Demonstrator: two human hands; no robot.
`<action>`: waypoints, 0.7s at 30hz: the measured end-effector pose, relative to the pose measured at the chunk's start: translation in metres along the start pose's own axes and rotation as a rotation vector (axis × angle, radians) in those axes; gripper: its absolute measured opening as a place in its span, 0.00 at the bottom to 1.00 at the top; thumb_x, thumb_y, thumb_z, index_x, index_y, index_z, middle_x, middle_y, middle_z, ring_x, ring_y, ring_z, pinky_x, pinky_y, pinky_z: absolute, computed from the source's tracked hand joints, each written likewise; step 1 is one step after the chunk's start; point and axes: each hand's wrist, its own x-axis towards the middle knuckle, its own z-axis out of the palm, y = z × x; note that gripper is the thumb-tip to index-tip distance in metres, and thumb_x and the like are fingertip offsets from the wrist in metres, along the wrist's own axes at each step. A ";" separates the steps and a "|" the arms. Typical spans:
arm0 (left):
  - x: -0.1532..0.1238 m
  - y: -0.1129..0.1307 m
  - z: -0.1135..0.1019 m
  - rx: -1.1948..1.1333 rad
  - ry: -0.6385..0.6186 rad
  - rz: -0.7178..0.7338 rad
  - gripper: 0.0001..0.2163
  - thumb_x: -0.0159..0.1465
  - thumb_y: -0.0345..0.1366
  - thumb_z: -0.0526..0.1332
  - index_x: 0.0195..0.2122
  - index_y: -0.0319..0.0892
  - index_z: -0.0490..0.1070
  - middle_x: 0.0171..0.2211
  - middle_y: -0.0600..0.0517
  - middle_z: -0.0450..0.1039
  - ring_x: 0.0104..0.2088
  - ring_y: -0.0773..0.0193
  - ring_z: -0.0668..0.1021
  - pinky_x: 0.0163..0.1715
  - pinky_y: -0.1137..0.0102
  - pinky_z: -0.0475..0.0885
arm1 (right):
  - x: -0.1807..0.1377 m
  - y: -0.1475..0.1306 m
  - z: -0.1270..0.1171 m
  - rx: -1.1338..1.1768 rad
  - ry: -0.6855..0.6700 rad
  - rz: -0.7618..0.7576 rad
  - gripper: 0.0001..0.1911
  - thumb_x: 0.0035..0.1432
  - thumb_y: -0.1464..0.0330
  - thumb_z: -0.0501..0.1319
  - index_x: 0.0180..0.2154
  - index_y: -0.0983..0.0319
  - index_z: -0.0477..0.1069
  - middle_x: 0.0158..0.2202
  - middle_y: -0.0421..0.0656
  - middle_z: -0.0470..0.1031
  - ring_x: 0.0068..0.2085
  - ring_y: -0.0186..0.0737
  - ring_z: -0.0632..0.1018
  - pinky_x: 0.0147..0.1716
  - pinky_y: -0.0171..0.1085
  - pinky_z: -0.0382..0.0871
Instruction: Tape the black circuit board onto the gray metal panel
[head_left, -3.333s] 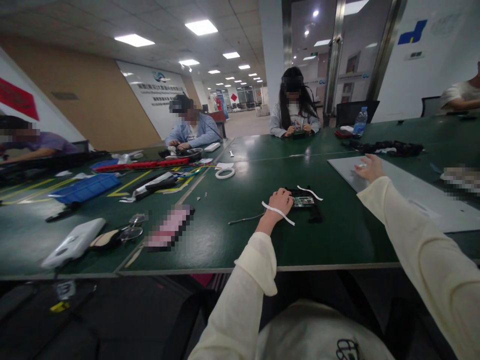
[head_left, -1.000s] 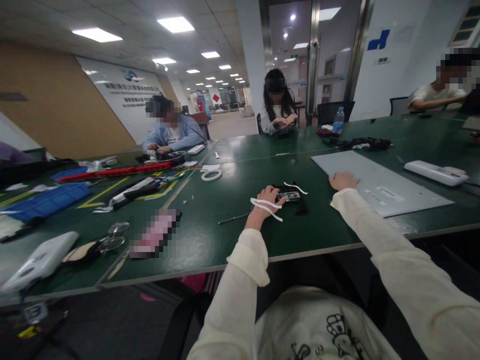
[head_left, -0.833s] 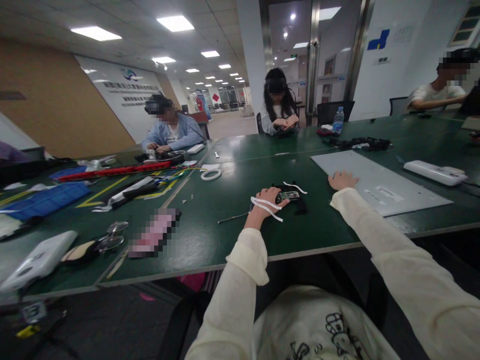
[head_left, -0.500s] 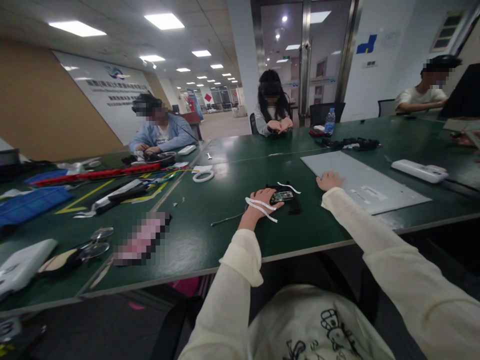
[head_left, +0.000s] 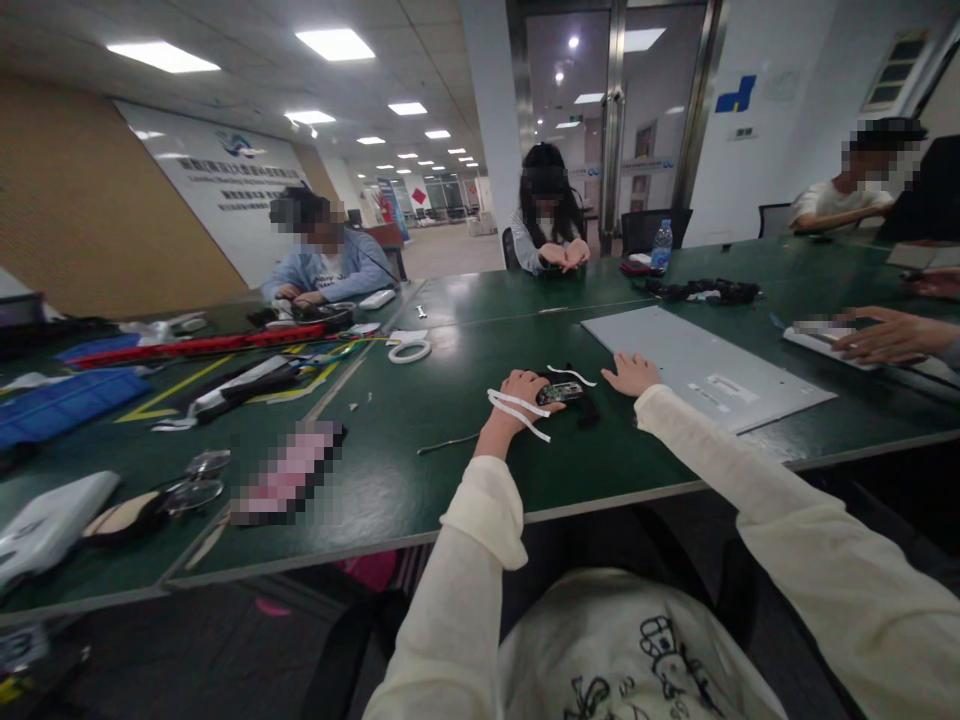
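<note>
My left hand point(head_left: 519, 402) is closed around the left side of a black device with an exposed circuit board point(head_left: 564, 393), which rests on the green table. Two white strips point(head_left: 517, 408) lie across the back of this hand, and another white strip point(head_left: 571, 376) curves over the device. To the right, my right hand point(head_left: 631, 376) has its fingers spread at the left edge of a flat grey panel point(head_left: 697, 350). The palm is hidden. A thin grey cord point(head_left: 448, 443) lies left of the device.
A roll of white tape point(head_left: 409, 351), a blurred pink item point(head_left: 291, 472), glasses point(head_left: 202, 478) and a blue tray point(head_left: 67, 405) are to the left. A co-worker's hand point(head_left: 892, 335) touches a white box point(head_left: 806, 335) at right. Other people sit around the table.
The grey panel and my right hand have shifted left, closer to the device. A co-worker's hand has come in over the white box at right. My left hand stays on the device.
</note>
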 end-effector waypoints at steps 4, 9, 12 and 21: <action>-0.002 -0.006 -0.005 0.052 0.078 -0.083 0.24 0.59 0.57 0.60 0.46 0.43 0.73 0.48 0.44 0.70 0.51 0.50 0.68 0.52 0.58 0.65 | -0.005 -0.003 -0.002 0.022 -0.022 -0.043 0.38 0.65 0.49 0.41 0.68 0.64 0.49 0.70 0.50 0.45 0.68 0.58 0.50 0.63 0.54 0.46; -0.003 -0.008 -0.006 0.072 0.111 -0.113 0.24 0.58 0.58 0.61 0.45 0.43 0.72 0.46 0.44 0.69 0.50 0.50 0.68 0.52 0.59 0.65 | -0.010 -0.007 -0.001 0.038 0.011 -0.071 0.36 0.66 0.50 0.43 0.67 0.63 0.52 0.69 0.47 0.47 0.67 0.60 0.50 0.63 0.53 0.46; -0.003 -0.007 -0.006 0.073 0.135 -0.129 0.25 0.57 0.58 0.61 0.46 0.44 0.72 0.47 0.44 0.68 0.51 0.49 0.67 0.52 0.58 0.64 | -0.011 -0.008 0.000 0.058 0.024 -0.109 0.35 0.66 0.51 0.43 0.67 0.62 0.54 0.69 0.47 0.48 0.68 0.58 0.51 0.63 0.52 0.47; 0.000 -0.011 -0.009 0.029 0.198 -0.285 0.25 0.57 0.57 0.61 0.48 0.45 0.71 0.51 0.44 0.67 0.54 0.46 0.65 0.55 0.54 0.60 | -0.010 -0.008 -0.001 0.096 0.038 -0.215 0.33 0.67 0.53 0.46 0.66 0.64 0.56 0.68 0.50 0.51 0.68 0.51 0.54 0.64 0.46 0.49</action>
